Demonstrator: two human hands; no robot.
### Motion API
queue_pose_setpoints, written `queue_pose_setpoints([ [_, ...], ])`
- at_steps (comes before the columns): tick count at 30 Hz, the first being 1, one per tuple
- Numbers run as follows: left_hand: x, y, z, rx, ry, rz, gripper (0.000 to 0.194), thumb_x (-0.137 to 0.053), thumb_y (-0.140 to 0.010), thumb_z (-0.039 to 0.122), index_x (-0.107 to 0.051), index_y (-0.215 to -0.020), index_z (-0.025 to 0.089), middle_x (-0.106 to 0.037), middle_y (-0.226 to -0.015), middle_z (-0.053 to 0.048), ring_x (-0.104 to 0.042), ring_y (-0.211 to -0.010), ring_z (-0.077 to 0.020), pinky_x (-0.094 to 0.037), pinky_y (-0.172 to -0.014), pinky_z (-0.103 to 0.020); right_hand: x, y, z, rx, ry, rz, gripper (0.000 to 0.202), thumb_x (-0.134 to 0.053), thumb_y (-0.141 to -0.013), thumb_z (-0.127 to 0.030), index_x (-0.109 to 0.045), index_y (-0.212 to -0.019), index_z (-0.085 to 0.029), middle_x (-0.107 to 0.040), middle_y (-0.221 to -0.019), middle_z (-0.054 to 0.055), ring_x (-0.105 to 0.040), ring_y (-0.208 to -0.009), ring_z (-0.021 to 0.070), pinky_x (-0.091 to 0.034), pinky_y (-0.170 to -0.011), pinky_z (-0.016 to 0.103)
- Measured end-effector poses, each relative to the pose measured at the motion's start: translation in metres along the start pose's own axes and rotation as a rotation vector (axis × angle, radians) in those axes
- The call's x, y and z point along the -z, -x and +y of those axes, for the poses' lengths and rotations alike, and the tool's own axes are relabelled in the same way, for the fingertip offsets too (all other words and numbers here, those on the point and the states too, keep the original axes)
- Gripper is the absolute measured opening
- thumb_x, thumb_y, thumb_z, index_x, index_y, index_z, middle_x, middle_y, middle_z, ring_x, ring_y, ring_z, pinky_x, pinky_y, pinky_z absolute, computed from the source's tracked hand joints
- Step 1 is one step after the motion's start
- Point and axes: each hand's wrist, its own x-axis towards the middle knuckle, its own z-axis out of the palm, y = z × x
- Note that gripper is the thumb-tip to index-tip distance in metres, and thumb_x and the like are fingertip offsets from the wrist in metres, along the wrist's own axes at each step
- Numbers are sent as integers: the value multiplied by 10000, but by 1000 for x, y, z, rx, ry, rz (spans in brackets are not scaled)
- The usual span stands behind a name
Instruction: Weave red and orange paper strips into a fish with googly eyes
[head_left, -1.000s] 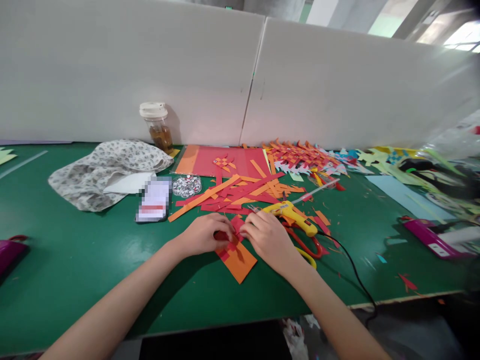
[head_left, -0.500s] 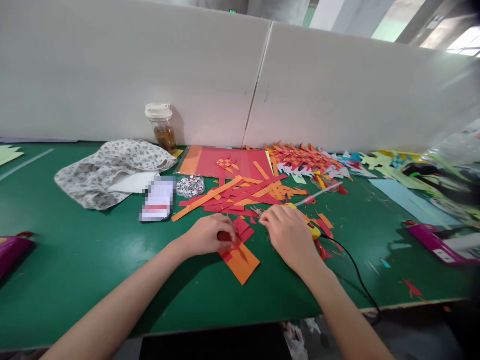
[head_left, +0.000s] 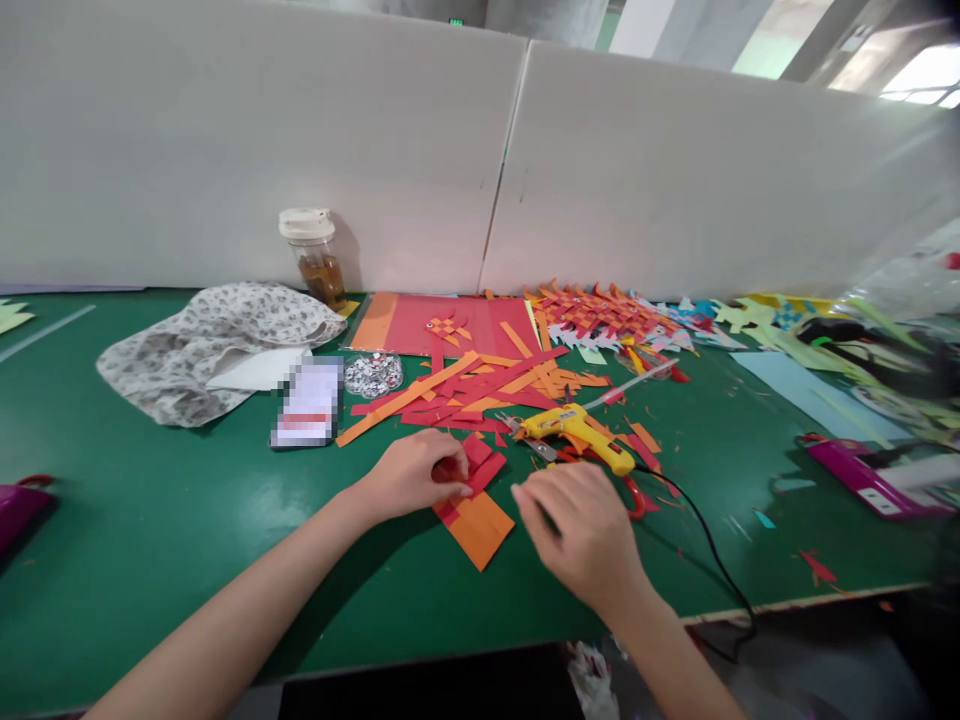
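Folded paper: the red-and-orange folded paper [head_left: 486, 530] lies flat on the table [head_left: 187, 530], in front of the person and between the two hands.
Long axis: its orange panel slants from beside the left fingertips down and right toward the table's near edge; the red strips slant the other way, up and right.
Left hand: this left hand [head_left: 409, 473] is the nearer one, its fingertips at the paper's red upper-left part; thumb and forefinger curve around a gap, and I cannot tell whether the tips pinch the paper or only press it.
Right hand: the right hand [head_left: 581, 522] hangs to the right of the orange panel, apart from it, thumb away from the curled fingers, nothing seen in its grip (the hand is slightly blurred).
Beyond the right hand: a yellow glue gun [head_left: 559, 420] and red-handled scissors [head_left: 637, 497], the latter partly hidden.
Beyond the paper: loose red and orange strips [head_left: 409, 398], heaped across one another.
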Motion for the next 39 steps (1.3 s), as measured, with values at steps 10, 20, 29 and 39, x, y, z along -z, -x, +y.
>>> queue_pose_setpoints([
  [10, 1, 1, 0, 3, 11, 5, 188, -658, -732, 364, -585, -823, 216, -640, -851, 11, -576, -801, -155, -426, -708, -256, -24, 18, -22, 104, -32, -180, 359, -412, -881, -147, -548, -1213, -160, -617, -1197, 59, -531, -1135, 209, -355, -991, 425],
  [20, 1, 0, -2, -14, 12, -7, 214, -666, -727, 396, -583, -797, 212, -630, -835, 7, -565, -801, -157, -416, -701, -251, -23, 18, -22, 65, -17, -254, 375, -385, -904, -182, -513, -1256, -160, -585, -1238, 70, -471, -1209, 235, -319, -1002, 486],
  [29, 1, 1, -3, -31, 16, -17, 219, -664, -732, 394, -578, -801, 204, -626, -828, -1, -559, -801, -160, -414, -709, -255, -20, 16, -23, 40, -20, -290, 395, -388, -903, -187, -481, -1287, -183, -567, -1262, 46, -429, -1246, 246, -266, -1027, 518],
  [39, -5, 1, 3, 68, 35, 66, 287, -655, -709, 477, -567, -746, 206, -632, -779, 6, -562, -754, -161, -415, -682, -260, -18, 15, -22, -41, -59, -333, 372, -375, -912, -227, -504, -1259, -192, -560, -1274, 45, -412, -1255, 237, -266, -1041, 499],
])
